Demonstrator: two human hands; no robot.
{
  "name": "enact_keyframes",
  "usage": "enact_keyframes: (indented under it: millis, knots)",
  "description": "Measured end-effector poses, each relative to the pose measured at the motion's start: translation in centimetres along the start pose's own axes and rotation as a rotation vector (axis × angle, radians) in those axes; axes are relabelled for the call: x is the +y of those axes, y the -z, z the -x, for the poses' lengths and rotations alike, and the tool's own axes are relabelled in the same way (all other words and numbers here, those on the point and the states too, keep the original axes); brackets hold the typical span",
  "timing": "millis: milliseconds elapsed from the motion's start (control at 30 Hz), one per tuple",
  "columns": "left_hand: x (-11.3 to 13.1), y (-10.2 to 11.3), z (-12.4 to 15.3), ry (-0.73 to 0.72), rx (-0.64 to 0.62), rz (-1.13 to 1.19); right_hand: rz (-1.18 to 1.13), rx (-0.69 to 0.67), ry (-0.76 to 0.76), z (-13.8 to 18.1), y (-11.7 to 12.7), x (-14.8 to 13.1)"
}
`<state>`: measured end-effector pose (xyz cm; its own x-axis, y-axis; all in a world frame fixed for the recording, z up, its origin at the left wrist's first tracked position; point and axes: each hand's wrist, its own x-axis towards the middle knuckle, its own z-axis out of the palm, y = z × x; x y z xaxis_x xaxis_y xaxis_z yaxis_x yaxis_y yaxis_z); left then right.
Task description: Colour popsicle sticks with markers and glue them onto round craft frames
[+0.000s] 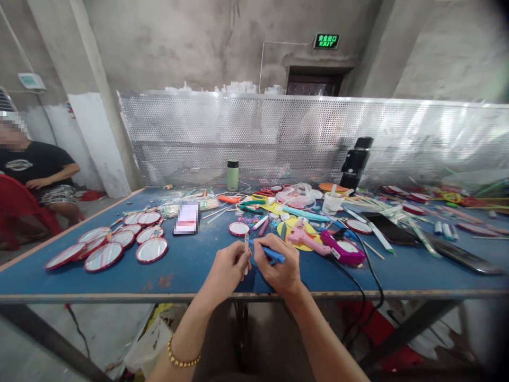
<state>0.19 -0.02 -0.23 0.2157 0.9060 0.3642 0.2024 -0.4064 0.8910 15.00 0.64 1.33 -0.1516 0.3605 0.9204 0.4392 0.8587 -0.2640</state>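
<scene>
My left hand (227, 266) is closed around a small flat wooden stick (246, 245), held upright near the table's front edge. Pinched in my right hand (283, 267) is a blue marker pen (274, 255), its tip end pointing left at the stick. Whether the tip touches the wood I cannot tell. Just beyond my hands lies a round, shiny disc with a red rim (238, 228). A white marker (260, 223) rests to the right of that disc.
Several red-rimmed discs (151, 250) cover the left side, near a phone (186, 217). Right of my hands lie a pink glue gun (306, 239) and a purple device (345, 248) with black cables. A green bottle (233, 175) stands behind. A person (43, 164) sits at far left.
</scene>
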Motion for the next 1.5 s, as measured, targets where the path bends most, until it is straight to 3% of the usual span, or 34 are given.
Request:
enact_keyframes:
  millis: [1500]
  knots:
    - [-0.09,0.0,0.02,0.013,-0.002,0.0,0.029,0.027,0.009,0.15,-0.16,0.26]
